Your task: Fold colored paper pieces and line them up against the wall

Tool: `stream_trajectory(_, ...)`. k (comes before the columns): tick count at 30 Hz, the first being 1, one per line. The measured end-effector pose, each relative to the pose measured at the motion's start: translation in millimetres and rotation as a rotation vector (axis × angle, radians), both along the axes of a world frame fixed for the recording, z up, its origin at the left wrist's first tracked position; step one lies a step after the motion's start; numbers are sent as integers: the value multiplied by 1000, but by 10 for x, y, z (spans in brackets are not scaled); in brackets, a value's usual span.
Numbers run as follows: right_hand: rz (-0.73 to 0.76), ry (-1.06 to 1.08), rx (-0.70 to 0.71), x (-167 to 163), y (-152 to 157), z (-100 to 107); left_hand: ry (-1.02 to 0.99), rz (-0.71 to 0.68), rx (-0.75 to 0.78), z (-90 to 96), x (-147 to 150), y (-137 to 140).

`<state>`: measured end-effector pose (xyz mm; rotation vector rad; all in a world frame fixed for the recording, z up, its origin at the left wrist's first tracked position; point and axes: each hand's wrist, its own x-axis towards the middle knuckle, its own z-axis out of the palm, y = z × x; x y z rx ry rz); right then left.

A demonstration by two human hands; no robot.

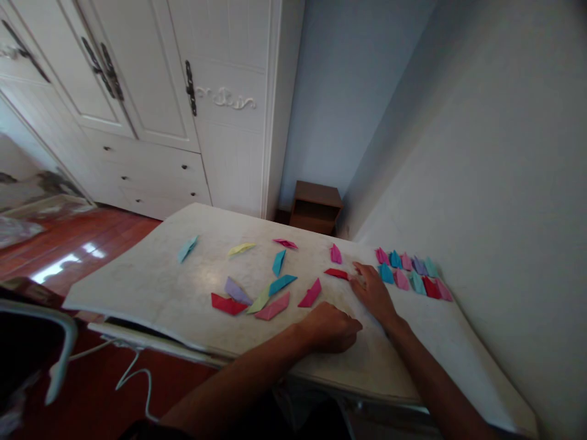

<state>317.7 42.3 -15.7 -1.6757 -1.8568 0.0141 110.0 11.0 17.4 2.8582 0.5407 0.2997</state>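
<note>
My right hand (pixel 373 292) is over the table with thumb and forefinger apart. Its thumb side is at the right end of a red folded paper boat (pixel 336 273), perhaps touching it. Nearer to me, my left hand (pixel 331 328) is curled closed near the tabletop, with nothing visible in it. Just beyond that hand lies a magenta paper boat (pixel 310 294). A bright pink folded paper piece (pixel 336 253) stands past the red boat. To the left, a pink boat (pixel 274 306), a blue boat (pixel 282 284) and a red boat (pixel 228 304) lie in a loose cluster with others.
Two rows of coloured folded paper pieces (pixel 416 282) stand at the right, along the wall. A yellow boat (pixel 241 249) and a light blue boat (pixel 188 249) lie farther left on the white table (pixel 151 287). Beyond are a wardrobe (pixel 233 153) and brown nightstand (pixel 318 194).
</note>
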Motion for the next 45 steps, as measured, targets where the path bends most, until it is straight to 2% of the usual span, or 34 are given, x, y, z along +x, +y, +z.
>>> stream_trajectory(4, 19, -18, -63, -226, 68, 41, -19, 19, -15, -23, -20, 4)
stream_trajectory(9, 194, 290, -232, -564, 79, 142, -52, 19, -18, -53, -25, 22)
stream_trajectory(11, 201, 373, -244, -624, 112, 178, -59, 13, -19, -55, -19, 23)
stream_trajectory(13, 134, 394, -192, -594, 189, 198, -57, 12, -33, -46, -15, 21)
stream_trajectory(16, -59, 304, -135, -430, 371, 196, -44, 16, -52, -17, -15, 16)
stream_trajectory(20, -265, 166, -209, -252, 639, 167, -6, -11, -60, 25, -13, 15)
stream_trajectory(27, -243, 188, -253, -325, 896, 161, -22, 17, -56, -25, -1, 51)
stream_trajectory(33, -137, 355, -175, -334, 775, 173, -33, 30, -68, -35, -6, 72)
stream_trajectory(38, -67, 543, -171, -185, 557, 180, -31, 62, -79, 16, -10, 60)
stream_trajectory(41, -105, 570, -144, 13, 437, 183, -16, 71, -81, 26, -3, 62)
stream_trajectory(45, -230, 475, -59, 326, 303, 179, -8, 65, -64, 1, 6, 76)
